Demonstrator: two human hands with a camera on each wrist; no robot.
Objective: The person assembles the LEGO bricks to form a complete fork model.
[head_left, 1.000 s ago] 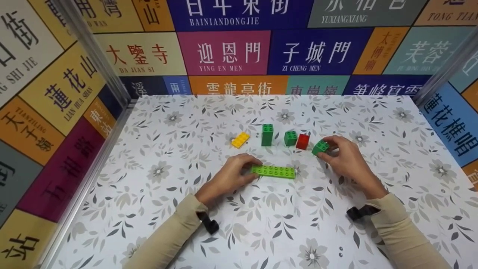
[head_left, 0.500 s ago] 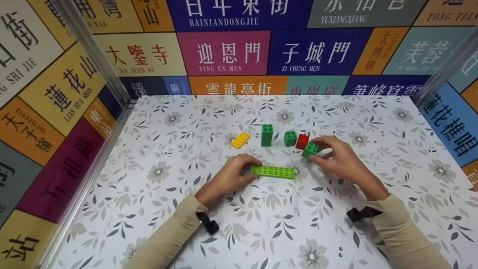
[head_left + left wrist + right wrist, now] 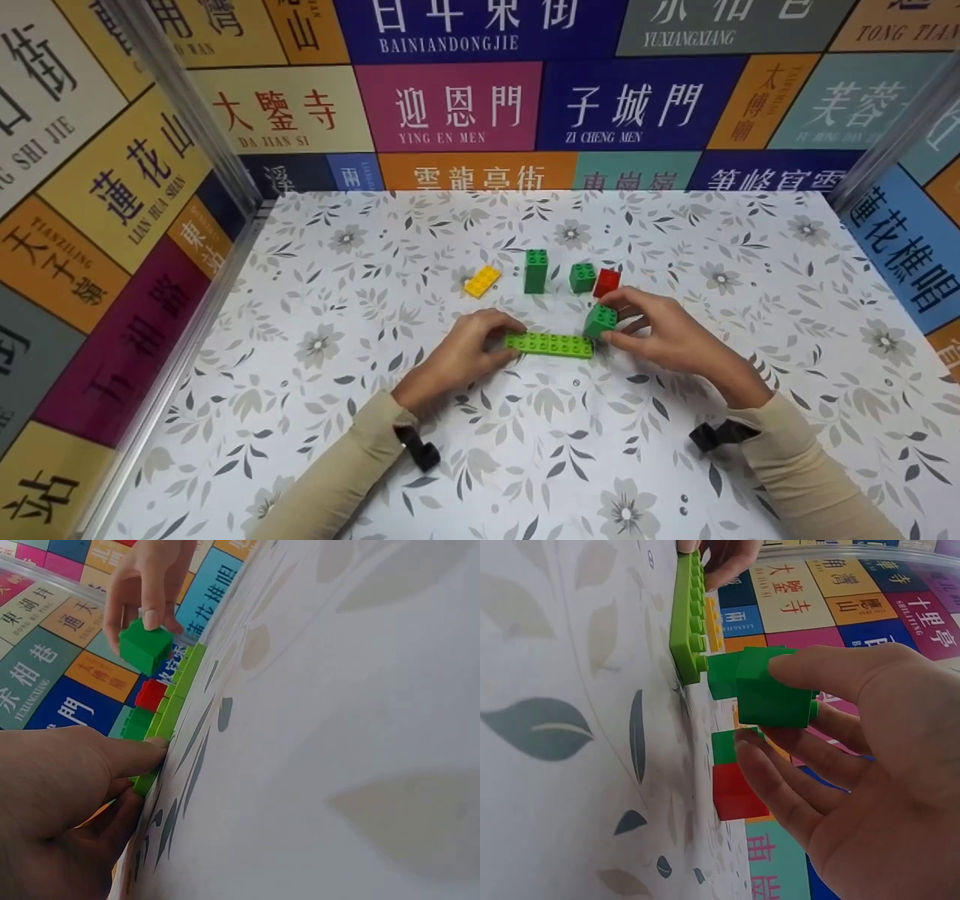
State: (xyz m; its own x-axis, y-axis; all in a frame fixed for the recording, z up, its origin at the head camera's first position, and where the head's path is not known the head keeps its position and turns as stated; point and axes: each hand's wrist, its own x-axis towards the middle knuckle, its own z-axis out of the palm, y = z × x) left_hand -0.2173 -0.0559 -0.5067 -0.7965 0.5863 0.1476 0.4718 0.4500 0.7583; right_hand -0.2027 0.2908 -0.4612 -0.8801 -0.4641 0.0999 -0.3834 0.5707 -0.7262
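My left hand [image 3: 474,343] pinches the left end of a long lime-green building plate [image 3: 551,345], flat on the patterned tabletop with its studs up. Between thumb and fingers, my right hand [image 3: 666,331] holds a dark green building brick [image 3: 600,321]. That brick is at the plate's right end and overlaps its corner in the head view. From the left wrist, the held brick [image 3: 145,646] appears above the studs, with a gap between them. Just behind it stand a red brick [image 3: 607,280] and another small green brick [image 3: 583,277].
Further left, a tall green block [image 3: 535,271] stands upright, and a yellow plate [image 3: 482,281] lies at a slant beside it. Panels printed with large characters [image 3: 450,105] wall in the table at the back and both sides.
The green brick in my right hand has travelled left and toward me, from right of the red brick to the plate's right end. My left hand and the plate have stayed put.
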